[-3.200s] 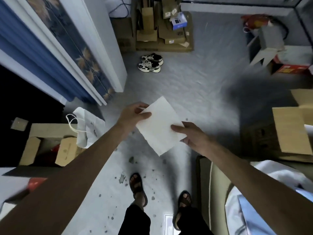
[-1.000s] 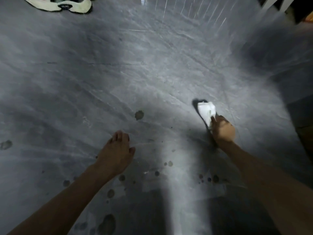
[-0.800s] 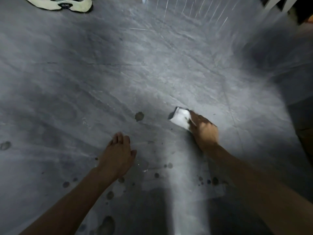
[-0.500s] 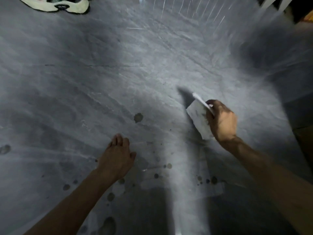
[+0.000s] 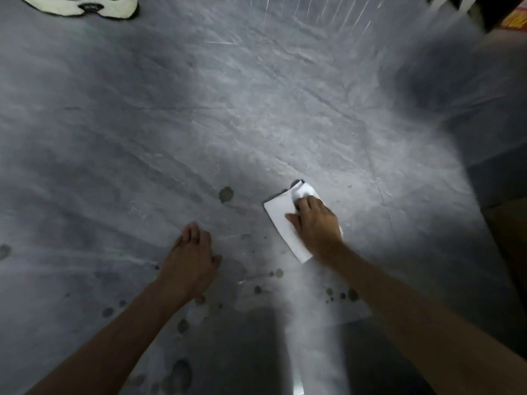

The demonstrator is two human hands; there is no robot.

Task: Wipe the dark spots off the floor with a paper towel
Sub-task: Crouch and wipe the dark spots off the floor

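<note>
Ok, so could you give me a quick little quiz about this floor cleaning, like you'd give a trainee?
1. True or false: the left hand presses the paper towel onto the floor.
2. The large round dark spot beyond the left hand is: A) covered by the towel; B) uncovered, apart from the towel, on the side nearer the left hand; C) under the left hand's palm.
3. What lies at the top left edge of the view?
Key: 1 false, the right hand presses it, and the left hand rests on the floor. 2 B. 3 a white and black shoe.
</note>
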